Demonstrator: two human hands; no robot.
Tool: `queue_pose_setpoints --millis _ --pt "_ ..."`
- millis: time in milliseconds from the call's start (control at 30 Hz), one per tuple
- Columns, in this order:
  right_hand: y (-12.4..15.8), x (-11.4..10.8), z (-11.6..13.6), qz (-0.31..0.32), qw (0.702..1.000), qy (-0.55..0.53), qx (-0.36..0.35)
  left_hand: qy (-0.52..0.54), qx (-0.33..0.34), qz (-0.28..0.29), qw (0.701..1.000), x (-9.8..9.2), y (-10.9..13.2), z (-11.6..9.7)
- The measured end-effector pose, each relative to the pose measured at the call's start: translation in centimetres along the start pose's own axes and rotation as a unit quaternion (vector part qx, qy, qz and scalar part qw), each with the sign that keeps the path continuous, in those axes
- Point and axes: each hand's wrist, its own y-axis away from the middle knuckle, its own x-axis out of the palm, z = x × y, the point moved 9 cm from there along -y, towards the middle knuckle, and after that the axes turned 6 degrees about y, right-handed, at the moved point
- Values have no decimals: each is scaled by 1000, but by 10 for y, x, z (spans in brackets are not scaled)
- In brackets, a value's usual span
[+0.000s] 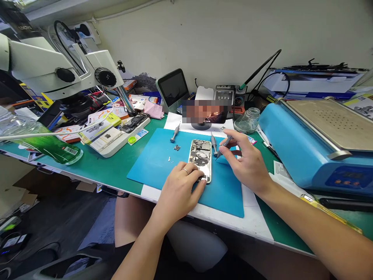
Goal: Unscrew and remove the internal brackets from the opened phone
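An opened phone (200, 154) with its insides exposed lies on a blue work mat (163, 163). My left hand (181, 186) rests on the mat with its fingers curled against the phone's near end, pressing it in place; a ring shows on one finger. My right hand (247, 163) pinches a small grey screwdriver (223, 147), its tip pointing down just right of the phone. A second screwdriver (214, 144) lies on the mat beside the phone. A third (175, 134) lies at the mat's far edge, near a small loose part (176, 147).
A white microscope (70, 72) overhangs the left of the green bench. A green plastic bottle (43, 142) lies at far left. A blue heating machine (317, 144) fills the right. A glass jar (247, 120), a small screen (173, 88) and a soldering station (225, 95) stand behind.
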Motion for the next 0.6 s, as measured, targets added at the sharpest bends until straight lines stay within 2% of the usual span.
queue_pose_setpoints --millis 600 --pt "0 -4 0 -8 999 -24 20 2 10 5 1000 -1 1 -1"
